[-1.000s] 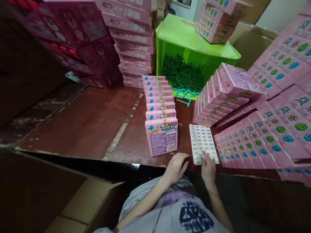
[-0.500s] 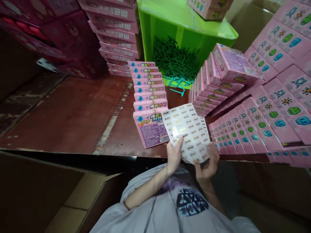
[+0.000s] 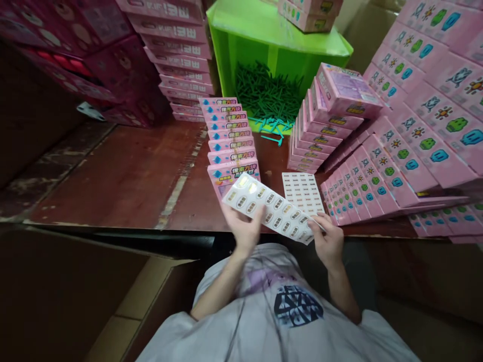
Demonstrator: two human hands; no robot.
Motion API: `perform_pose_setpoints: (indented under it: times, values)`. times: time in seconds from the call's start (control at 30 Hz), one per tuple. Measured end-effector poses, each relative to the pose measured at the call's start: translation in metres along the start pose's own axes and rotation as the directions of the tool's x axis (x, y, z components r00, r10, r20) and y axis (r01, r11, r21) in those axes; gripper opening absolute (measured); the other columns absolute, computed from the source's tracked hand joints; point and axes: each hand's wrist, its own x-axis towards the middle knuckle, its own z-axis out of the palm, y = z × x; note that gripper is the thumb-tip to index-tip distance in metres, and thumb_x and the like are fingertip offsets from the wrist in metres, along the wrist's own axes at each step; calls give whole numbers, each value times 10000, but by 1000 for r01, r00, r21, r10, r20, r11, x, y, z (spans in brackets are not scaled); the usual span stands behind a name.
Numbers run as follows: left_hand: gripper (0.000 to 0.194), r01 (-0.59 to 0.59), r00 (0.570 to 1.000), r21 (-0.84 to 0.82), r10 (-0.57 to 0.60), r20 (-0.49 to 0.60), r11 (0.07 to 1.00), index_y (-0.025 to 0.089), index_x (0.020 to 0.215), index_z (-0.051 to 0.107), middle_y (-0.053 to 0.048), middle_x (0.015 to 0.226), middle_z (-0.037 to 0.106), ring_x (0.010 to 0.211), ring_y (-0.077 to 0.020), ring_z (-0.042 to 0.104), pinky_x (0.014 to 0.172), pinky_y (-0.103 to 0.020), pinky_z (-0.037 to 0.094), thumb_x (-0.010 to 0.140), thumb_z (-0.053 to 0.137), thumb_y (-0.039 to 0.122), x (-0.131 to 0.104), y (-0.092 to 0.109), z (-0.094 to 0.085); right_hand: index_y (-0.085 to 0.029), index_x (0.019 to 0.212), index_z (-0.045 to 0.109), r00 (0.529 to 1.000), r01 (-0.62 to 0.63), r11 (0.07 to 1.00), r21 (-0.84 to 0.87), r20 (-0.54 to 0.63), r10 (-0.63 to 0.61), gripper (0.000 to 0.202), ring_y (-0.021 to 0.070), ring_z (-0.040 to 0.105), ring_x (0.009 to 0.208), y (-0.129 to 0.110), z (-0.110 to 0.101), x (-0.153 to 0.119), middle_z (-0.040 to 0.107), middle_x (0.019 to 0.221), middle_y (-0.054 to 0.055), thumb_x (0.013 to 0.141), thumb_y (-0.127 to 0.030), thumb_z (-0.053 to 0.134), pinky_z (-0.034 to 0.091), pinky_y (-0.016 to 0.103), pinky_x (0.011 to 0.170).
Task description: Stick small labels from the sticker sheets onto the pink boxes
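A white sticker sheet (image 3: 281, 207) with rows of oval labels is held at a slant above the table's front edge. My left hand (image 3: 245, 226) grips its left part, thumb on top. Its right end is pinched by my right hand (image 3: 327, 237). Behind the held sheet, a second sticker sheet (image 3: 302, 190) lies on the table. Partly under the held sheet's left corner stands the nearest of several overlapping pink boxes (image 3: 232, 156) in a leaning row.
A green bin (image 3: 222, 55) with green sticks (image 3: 267, 95) is at the back. Stacked pink boxes (image 3: 320, 130) stand right of it, beside a large wall of boxes (image 3: 426, 136). More stacks (image 3: 181, 50) rise at back left. An open carton (image 3: 147, 286) is below left.
The held sheet has turned to a slant and shifted left with my left hand, now looking narrower. The second sheet shows separately on the table behind it. The whole view has shifted slightly.
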Motion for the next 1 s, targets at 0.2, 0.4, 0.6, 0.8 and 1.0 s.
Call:
perform_pose_setpoints:
  times: [0.2,0.4,0.6,0.8,1.0]
  values:
    - [667,370,778,323,-481,404,871,129,1144,660,-140,980,749,819,-270,719,670,-342,585,575,859,415,51,35,-59,-197,687,709,951,-173,944,280,296,87,189,161,648,747,7,-14,15,676,678,14,831,-294,635,540,289,750]
    - [283,170,970,451,-230,82,876,136,838,739,-42,746,734,628,-157,656,563,-229,524,659,764,354,31,36,-83,-174,884,731,895,-392,826,405,376,240,266,150,691,711,7,5,32,734,818,51,664,-307,798,579,249,647]
    - [237,67,998,532,-60,-31,844,140,755,722,-18,647,685,559,-122,597,502,-196,458,656,739,355,31,35,-99,-169,776,757,851,-448,806,387,459,253,145,177,719,685,2,22,43,749,763,59,681,-278,755,608,269,633]
    - [260,129,992,471,-108,-72,873,144,753,697,-15,657,672,575,-126,602,527,-208,478,626,755,363,45,37,-101,-186,724,747,870,-402,810,427,455,192,146,235,743,836,5,33,50,756,771,55,668,-314,791,628,336,750]
    - [283,165,975,391,-91,-201,905,129,797,708,-19,680,680,583,-126,606,545,-215,494,638,765,355,81,30,-109,-201,690,700,977,-103,883,457,212,4,134,196,702,904,-7,51,97,743,901,41,798,-281,703,568,381,885]
